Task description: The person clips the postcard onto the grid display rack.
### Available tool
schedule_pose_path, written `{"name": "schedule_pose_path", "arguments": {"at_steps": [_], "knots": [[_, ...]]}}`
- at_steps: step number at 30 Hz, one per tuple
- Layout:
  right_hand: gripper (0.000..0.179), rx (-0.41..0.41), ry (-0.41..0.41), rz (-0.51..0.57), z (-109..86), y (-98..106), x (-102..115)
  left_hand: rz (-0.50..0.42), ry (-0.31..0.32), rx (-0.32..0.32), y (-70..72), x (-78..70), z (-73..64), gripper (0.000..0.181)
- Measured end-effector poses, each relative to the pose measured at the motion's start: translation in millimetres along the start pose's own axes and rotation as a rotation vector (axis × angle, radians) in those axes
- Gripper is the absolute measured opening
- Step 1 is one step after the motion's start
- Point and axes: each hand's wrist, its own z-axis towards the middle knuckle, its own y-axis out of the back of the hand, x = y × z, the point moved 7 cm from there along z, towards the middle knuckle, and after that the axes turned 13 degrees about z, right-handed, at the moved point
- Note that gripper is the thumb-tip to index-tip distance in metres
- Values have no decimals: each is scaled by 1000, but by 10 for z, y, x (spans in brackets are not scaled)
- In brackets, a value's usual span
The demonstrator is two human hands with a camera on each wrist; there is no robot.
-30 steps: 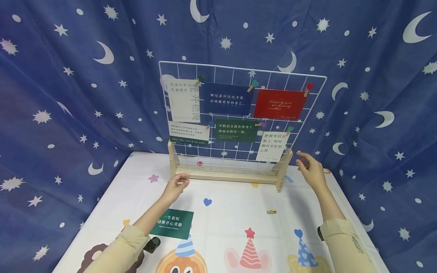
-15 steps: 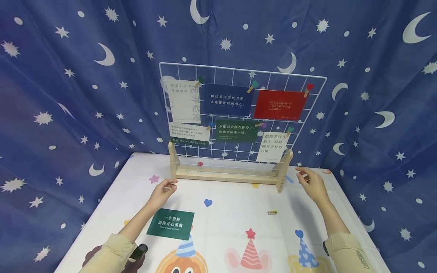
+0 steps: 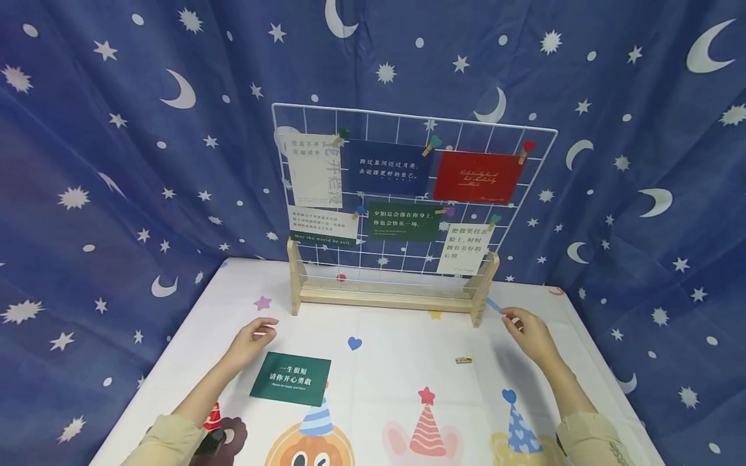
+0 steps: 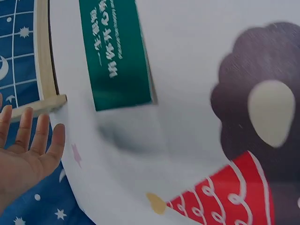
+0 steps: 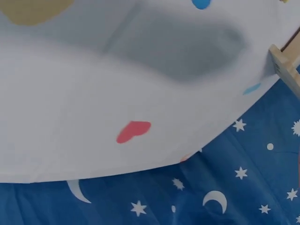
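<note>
A green card with white writing [image 3: 291,379] lies on the table, left of the middle. Just above it in the head view hovers my left hand [image 3: 250,340], fingers relaxed and holding nothing; its spread fingers also show in the left wrist view. On the right my right hand [image 3: 528,335] hangs over the table with loosely bent fingers and nothing in them. Between the two hands a small wooden clothespin [image 3: 463,360] lies on the cloth. Behind stands a white wire grid [image 3: 402,259] with two rows of clipped cards, among them a red card [image 3: 478,178] and a navy card [image 3: 389,168].
The grid stands in a wooden base [image 3: 384,299] toward the table's back edge. A white cloth [image 3: 396,362] printed with party animals covers the table. Blue curtains [image 3: 192,155] with moons and stars hang behind and at both sides.
My left hand has drawn back and left from the base's left end, uncovering the green card. The right hand has come down and nearer from beside the grid's right end. The cards stay put.
</note>
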Motion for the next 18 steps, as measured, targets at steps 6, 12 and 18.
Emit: {"name": "schedule_pose_path", "arguments": {"at_steps": [6, 12, 18], "knots": [[19, 29, -23, -1, -131, -62, -75, 28, 35, 42, -3, 141, -56, 36], [17, 72, -9, -39, -285, -92, -190, 78, 11, 81, -117, 231, -86, 37], [16, 88, 0, -30, -379, -114, -272, 206, -15, 136, -197, 302, -177, 63]]}}
